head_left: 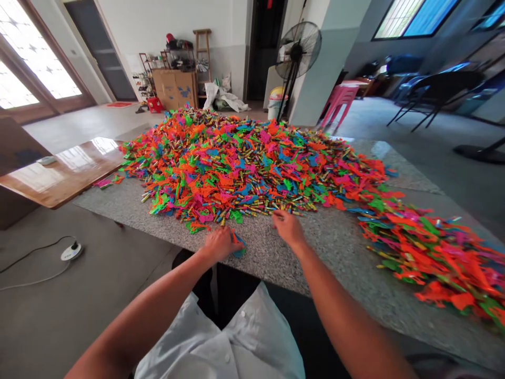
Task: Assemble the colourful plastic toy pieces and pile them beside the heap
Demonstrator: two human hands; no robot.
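A large heap of small bright plastic pieces (221,181), in orange, green, blue and pink, lies on the speckled stone table (327,247). Mixed among them are thin sticks with yellow and metallic bands (262,208). My left hand (221,243) is at the near edge of the table, closed around a few flat plastic pieces (239,247); blue and orange show beside the thumb. At the heap's front edge, my right hand (289,228) has its fingers bent together by the banded sticks. What sits between those fingertips is too small to make out.
A second pile of plastic pieces (437,252) runs along the table's right side. A wooden table (67,168) adjoins on the left. Behind stand a fan (296,52), pink stools (342,102) and a cardboard box (175,88). A power socket (71,251) lies on the floor.
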